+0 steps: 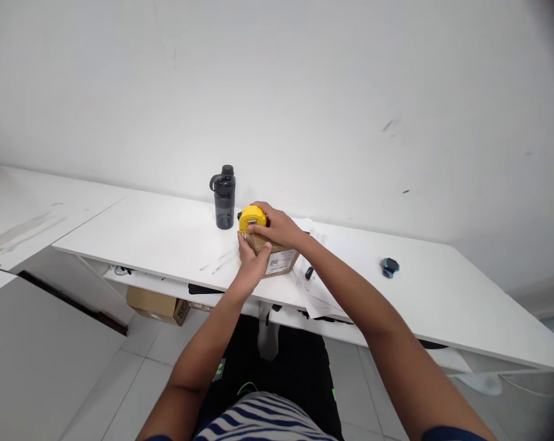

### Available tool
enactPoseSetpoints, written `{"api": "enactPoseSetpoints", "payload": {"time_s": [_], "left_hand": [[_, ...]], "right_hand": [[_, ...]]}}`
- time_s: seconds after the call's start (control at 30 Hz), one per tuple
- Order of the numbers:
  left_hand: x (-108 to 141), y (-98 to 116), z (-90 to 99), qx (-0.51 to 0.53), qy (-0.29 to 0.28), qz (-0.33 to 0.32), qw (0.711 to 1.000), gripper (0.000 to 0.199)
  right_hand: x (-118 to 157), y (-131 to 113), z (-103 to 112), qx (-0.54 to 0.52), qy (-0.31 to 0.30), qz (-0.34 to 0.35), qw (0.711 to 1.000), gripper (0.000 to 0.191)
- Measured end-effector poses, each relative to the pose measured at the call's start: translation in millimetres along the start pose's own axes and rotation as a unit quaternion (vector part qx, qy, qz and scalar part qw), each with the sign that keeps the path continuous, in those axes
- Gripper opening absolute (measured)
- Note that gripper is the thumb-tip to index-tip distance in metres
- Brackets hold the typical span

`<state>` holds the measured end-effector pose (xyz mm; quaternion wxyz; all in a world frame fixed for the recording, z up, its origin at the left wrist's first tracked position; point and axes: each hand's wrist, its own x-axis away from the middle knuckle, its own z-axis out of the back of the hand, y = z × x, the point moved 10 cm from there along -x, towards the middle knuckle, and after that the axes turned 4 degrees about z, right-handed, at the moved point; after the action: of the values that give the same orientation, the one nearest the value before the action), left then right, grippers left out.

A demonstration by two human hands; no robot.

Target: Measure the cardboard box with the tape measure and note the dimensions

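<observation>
Wall (277, 92) backs white desk (157, 229); front edge runs near the box, more side room left than toward the wall. Papers (316, 301) lie on the right, beside the box. Small cardboard box (280, 263) sits ahead of me; long axis unclear, hands cover part. My left hand (252, 263) grips its left near side, thumb on top. Dark shaker bottle (224, 205) stands left and beyond, limiting room there. Yellow tape measure (254, 214) is at the box's far-left top, in my right hand (280, 229), thumb across its face; left fingertips sit just under it, can't tell if touching. Small black piece (309, 273) lies on papers.
</observation>
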<state>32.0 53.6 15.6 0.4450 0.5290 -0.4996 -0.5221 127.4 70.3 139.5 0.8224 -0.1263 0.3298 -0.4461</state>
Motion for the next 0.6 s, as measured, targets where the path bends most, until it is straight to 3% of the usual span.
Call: {"api": "enactPoseSetpoints", "payload": {"time_s": [0.07,0.17,0.27,0.33,0.4,0.6], "left_hand": [[2.7,4.3,13.6,-0.011,0.045,0.011,0.999,0.092],[-15.5,29.3,35.6,-0.050,0.101,-0.027,0.993,0.082],[-57.8,42.0,26.9,-0.076,0.035,-0.045,0.996,0.072],[-83.1,31.6,8.7,-0.042,-0.050,-0.006,0.998,0.073],[-96.7,21.9,-4.3,-0.006,-0.101,0.016,0.995,0.068],[-99.1,15.4,-6.0,0.031,-0.113,0.023,0.993,0.069]], "right_hand": [[-1.4,-3.6,4.9,0.013,0.031,-0.011,0.999,0.054],[4.5,9.7,33.4,0.020,0.141,-0.077,0.987,0.060],[8.2,26.1,56.3,0.047,0.211,-0.132,0.967,0.062],[4.5,32.7,60.7,0.078,0.218,-0.143,0.962,0.059],[-1.7,36.5,57.3,0.105,0.207,-0.142,0.962,0.054],[-17.3,34.2,32.9,0.166,0.165,-0.114,0.965,0.051]]}}
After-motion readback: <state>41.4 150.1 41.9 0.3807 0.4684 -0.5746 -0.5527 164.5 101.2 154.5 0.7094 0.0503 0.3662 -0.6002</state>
